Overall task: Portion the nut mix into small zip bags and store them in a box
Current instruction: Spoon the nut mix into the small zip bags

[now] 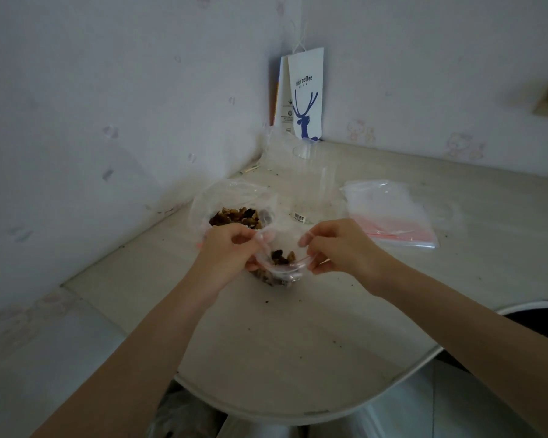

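Dim, flat and grey-blue throughout, low in contrast and muted in colour. Impossible to tell where the light comes from. Only a faint, soft shadow on the table under the small zip bag. Mild sheen on the stack of zip bags. Slightly soft everywhere, more smeared toward the corners. Strong wide-angle bending at the edges, bowing the near table rim.

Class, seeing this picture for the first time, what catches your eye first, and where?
At the centre, the left hand and right hand pinch the mouth of a small bag holding nuts. Just behind it sits the big nut bag; a white coffee bag stands in the far corner.
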